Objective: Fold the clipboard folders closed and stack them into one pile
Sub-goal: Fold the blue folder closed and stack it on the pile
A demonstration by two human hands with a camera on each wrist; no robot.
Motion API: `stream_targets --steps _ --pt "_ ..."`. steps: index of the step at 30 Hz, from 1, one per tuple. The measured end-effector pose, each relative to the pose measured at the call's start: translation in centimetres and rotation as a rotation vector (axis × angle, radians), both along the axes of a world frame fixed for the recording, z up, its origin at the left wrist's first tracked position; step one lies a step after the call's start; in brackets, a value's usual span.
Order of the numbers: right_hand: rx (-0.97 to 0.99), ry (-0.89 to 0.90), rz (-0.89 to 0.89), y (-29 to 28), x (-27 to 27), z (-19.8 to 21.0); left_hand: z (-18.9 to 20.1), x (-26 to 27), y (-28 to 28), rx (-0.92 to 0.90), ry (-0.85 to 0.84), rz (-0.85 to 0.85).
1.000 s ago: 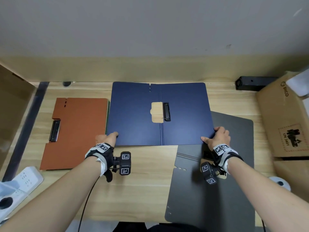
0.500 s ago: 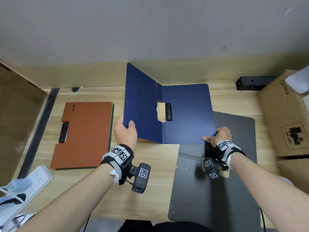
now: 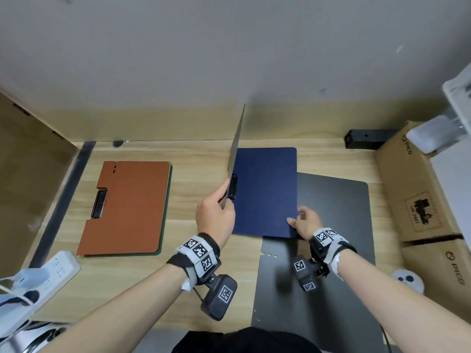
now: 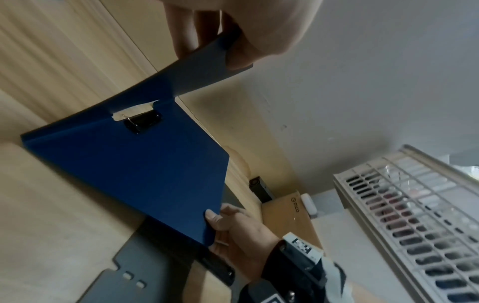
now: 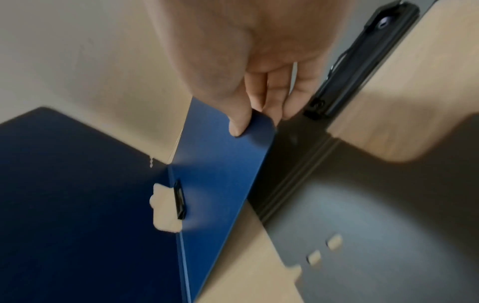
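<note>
The blue clipboard folder [image 3: 265, 192] lies mid-table with its right half flat. Its left cover [image 3: 235, 146] stands almost upright, seen edge-on. My left hand [image 3: 216, 212] pinches that cover's near corner, with the thumb on one face and the fingers on the other [image 4: 207, 34]. My right hand [image 3: 304, 221] pinches the flat half's near right corner [image 5: 249, 121]. The folder's black clip [image 3: 232, 187] sits at the spine. A closed orange folder [image 3: 127, 207] lies on a green one at the left. An open grey folder [image 3: 323, 250] lies under the blue folder's right edge.
Cardboard boxes [image 3: 420, 189] stand along the right edge. A black block [image 3: 364, 139] sits at the back right. A white power strip [image 3: 48, 276] lies at the near left. A wooden side panel [image 3: 28, 174] closes the left. Bare tabletop [image 3: 198, 171] separates the orange and blue folders.
My left hand has swung the blue folder's left cover up from flat to nearly vertical, moving rightward. My right hand has stayed on the near right corner.
</note>
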State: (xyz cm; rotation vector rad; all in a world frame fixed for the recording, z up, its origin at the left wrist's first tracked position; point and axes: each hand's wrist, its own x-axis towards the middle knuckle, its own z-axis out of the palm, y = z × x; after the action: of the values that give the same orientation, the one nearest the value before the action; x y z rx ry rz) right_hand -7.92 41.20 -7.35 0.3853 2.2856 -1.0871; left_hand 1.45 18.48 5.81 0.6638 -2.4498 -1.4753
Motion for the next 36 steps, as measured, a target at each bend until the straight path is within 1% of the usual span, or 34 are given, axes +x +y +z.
stream_targets --steps 1,3,6,8,10,13,15,18,20,23,26,30,31,33,34,36 --pt "-0.033 -0.008 0.031 -0.5 0.7 -0.1 0.0 0.4 -0.1 -0.017 -0.016 -0.027" --pt "-0.093 -0.035 0.021 -1.0 1.7 -1.1 -0.3 1.2 0.1 -0.059 -0.050 -0.100" --pt "-0.170 -0.071 0.003 -1.6 2.8 -0.3 -1.5 2.3 0.6 -0.116 -0.053 -0.267" --pt "-0.220 -0.100 -0.006 -1.8 3.3 0.6 -2.4 2.7 0.8 -0.090 -0.096 -0.368" --pt "-0.242 -0.118 0.001 -1.7 3.5 0.8 -3.1 3.1 1.0 -0.028 -0.074 -0.394" --pt "-0.244 -0.166 0.005 -1.6 3.7 0.8 -3.6 3.3 0.7 0.032 0.065 -0.353" --pt "-0.269 -0.180 -0.033 -1.7 3.6 0.9 -4.0 2.9 0.0 0.076 0.052 -0.310" --pt "-0.360 -0.217 -0.186 -1.6 3.3 1.1 -5.6 1.7 -1.6 0.084 -0.077 -0.212" --pt "-0.364 -0.260 -0.203 -1.6 3.3 1.0 -7.1 1.0 -2.9 0.091 -0.198 -0.095" --pt "-0.357 -0.197 -0.198 -2.0 3.8 1.2 -8.8 0.3 -4.6 0.105 -0.356 0.037" --pt "-0.344 -0.113 -0.126 -2.8 3.8 1.5 -9.4 -0.1 -5.9 0.112 -0.441 0.053" --pt "-0.338 -0.046 -0.044 -3.4 3.2 2.4 -9.8 -0.4 -8.1 0.044 -0.554 -0.007" --pt "-0.335 -0.032 -0.028 -3.6 3.1 2.5 -9.9 -0.3 -8.7 0.062 -0.584 -0.008" --pt "-0.331 -0.019 0.014 -4.3 3.0 2.5 -10.0 0.1 -10.0 0.172 -0.599 0.005" --pt "-0.334 -0.018 0.036 -4.9 2.9 2.6 -10.2 0.3 -10.9 0.246 -0.582 0.024" --pt "-0.358 -0.036 0.069 -6.7 2.8 2.5 -10.0 1.1 -13.1 0.305 -0.521 0.068"
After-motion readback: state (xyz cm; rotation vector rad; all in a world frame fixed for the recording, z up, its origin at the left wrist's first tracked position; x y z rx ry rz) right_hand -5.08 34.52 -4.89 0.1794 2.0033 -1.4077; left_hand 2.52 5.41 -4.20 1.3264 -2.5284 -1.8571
